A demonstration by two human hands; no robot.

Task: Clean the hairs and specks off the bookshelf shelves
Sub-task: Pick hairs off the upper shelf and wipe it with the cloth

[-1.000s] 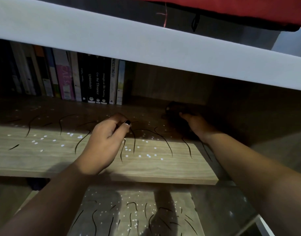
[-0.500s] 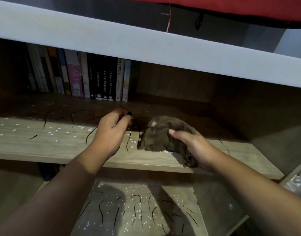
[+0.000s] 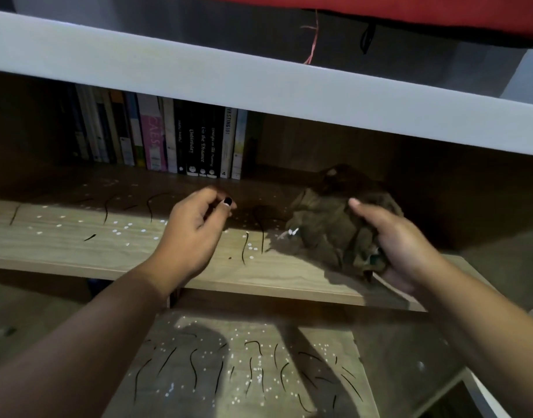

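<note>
So, barely started, I'd say. The middle shelf (image 3: 63, 245) has a row of books (image 3: 180, 140) standing at the back. Most of the board in front of those books, and off to their left, is littered with dark hairs (image 3: 244, 248) and little white specks (image 3: 117, 230). The only bit that looks bare is the stretch out to the right of the books, past the cloth. It's pretty dim there though, so I wouldn't swear to it.

The brown cloth (image 3: 328, 224) is bunched up on the shelf, to the right of the books and nearer the front edge. The right hand (image 3: 401, 245) grips it from the far side, with the thumb lying over the top and the fingers curled round the wad.

The left hand (image 3: 192, 236) hovers right in front of the books. Its fingers are curled in and the thumb tip is close to them. I can't make out anything held in there.

The lower shelf (image 3: 334, 336), down below the books, is covered in hairs and specks and looks untouched. So what's left is a sweep leftward past the books, then that whole lower board.
</note>
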